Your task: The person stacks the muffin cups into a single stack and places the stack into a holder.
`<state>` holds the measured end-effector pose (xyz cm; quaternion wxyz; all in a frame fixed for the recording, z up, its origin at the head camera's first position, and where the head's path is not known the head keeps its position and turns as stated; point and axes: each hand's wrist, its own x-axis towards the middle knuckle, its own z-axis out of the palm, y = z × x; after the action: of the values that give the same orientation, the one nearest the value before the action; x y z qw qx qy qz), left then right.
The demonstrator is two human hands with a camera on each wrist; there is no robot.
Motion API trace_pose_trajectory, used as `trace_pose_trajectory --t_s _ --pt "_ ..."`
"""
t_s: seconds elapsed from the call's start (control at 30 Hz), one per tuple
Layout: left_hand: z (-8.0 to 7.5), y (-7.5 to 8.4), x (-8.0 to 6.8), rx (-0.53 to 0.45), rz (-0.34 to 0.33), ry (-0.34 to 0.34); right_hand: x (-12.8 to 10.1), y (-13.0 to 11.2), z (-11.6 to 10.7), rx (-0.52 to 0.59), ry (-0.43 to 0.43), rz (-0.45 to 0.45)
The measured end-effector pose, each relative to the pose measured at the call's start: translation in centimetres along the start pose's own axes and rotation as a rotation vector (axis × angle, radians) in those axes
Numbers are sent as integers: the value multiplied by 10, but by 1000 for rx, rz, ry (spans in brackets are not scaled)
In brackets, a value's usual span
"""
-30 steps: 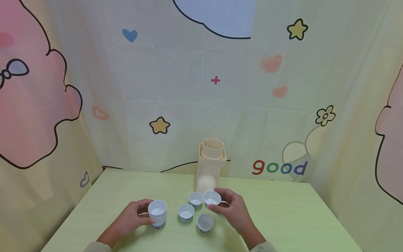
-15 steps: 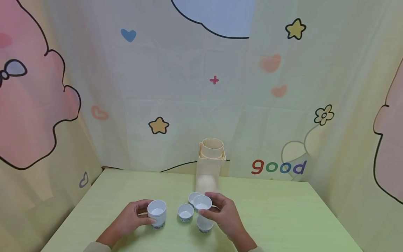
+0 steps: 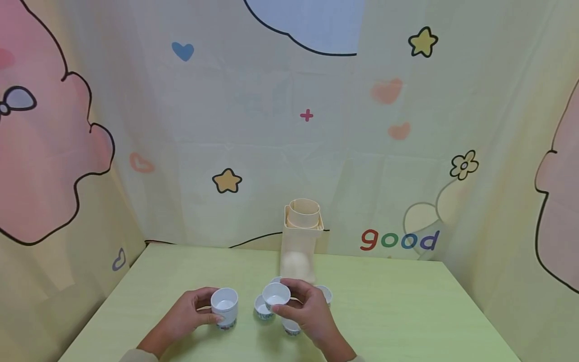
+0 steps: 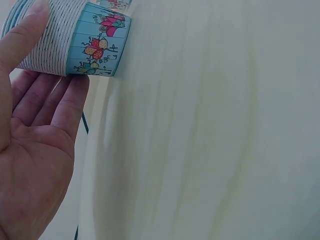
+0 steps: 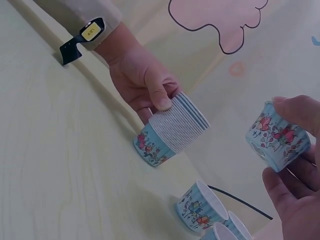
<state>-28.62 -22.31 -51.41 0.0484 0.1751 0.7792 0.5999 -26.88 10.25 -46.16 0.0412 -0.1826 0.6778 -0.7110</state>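
Ribbed paper cup stack [image 5: 175,127]; matt wood-grain table [image 3: 389,301].

Your left hand [image 5: 145,82] and right hand [image 3: 307,314] are bare; beige sleeves [image 5: 82,12] end at the wrists (the left cuff carries a black strap with a yellow tag [image 5: 91,30]).

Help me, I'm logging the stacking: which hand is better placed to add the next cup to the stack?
Probably the right hand: its fingers already hold a cup lifted just beside the stack. The left hand is busy gripping that stack on the table.
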Motion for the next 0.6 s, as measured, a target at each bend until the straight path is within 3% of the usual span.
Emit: trace_pose_trajectory --t_s 0.6 --pt "0 1 0 -6 2 -5 9 -2 27 39 -43 5"
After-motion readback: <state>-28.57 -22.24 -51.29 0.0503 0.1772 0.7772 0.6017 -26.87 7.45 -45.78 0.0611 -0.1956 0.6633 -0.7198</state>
